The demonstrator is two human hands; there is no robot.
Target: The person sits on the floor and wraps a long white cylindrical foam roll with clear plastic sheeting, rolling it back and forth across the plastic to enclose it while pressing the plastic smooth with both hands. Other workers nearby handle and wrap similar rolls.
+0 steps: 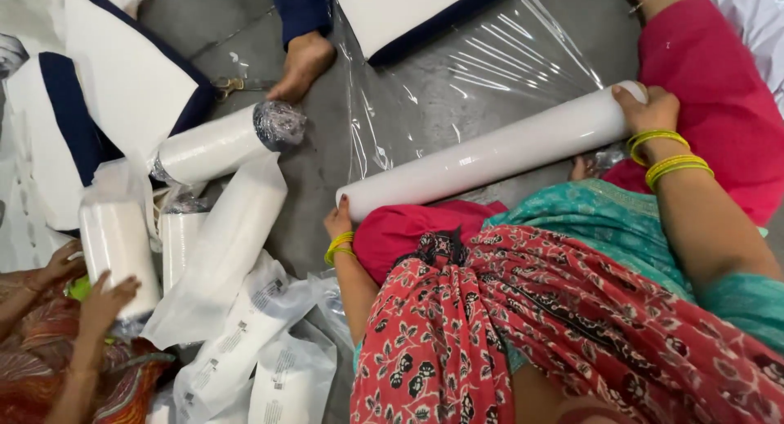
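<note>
A long white roll of clear stretch film (490, 154) lies slanted across the grey floor in front of my knees. My left hand (337, 221) presses against its lower left end. My right hand (649, 112) grips its upper right end; both wrists wear yellow bangles. A sheet of clear film (457, 81) runs from the roll up to a white cushion with a navy edge (408, 15), which rests on the film.
Another person's bare foot (304, 63) stands by the film's left edge. At lower left another person's hands (102, 301) hold a plastic-wrapped white roll (118, 248). More wrapped rolls (224, 142), flat white packets (269, 359) and white-navy cushions (122, 81) cover the left floor.
</note>
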